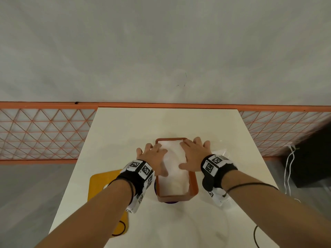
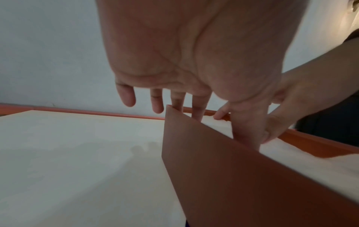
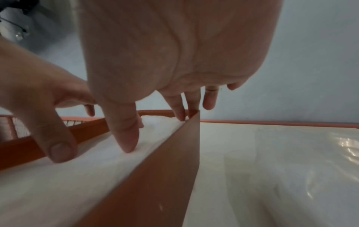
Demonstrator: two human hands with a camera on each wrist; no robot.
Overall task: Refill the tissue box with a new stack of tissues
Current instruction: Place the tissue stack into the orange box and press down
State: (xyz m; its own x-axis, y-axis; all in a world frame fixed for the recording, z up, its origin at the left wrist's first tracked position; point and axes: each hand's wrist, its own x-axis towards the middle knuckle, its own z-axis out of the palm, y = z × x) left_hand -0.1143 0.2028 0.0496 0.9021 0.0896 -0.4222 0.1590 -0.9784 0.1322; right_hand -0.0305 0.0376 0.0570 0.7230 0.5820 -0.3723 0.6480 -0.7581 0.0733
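Note:
An orange open-topped tissue box (image 1: 194,185) stands in the middle of the cream table (image 1: 125,126), with a white stack of tissues (image 1: 173,181) inside it. My left hand (image 1: 154,158) lies flat with spread fingers on the left part of the stack, some fingers over the box's left wall (image 2: 223,176). My right hand (image 1: 193,154) lies flat on the right part, thumb and forefinger pressing into the tissues (image 3: 87,176) beside the right wall (image 3: 165,169). Both hands have straight fingers and grip nothing.
A yellow flat piece (image 1: 105,187) lies at the table's left edge under my left forearm. Something purple (image 1: 170,202) shows beneath the box's near end. Clear plastic wrap (image 1: 221,153) lies right of the box. Orange mesh fence (image 1: 41,133) runs behind the table; white cords (image 1: 288,169) hang right.

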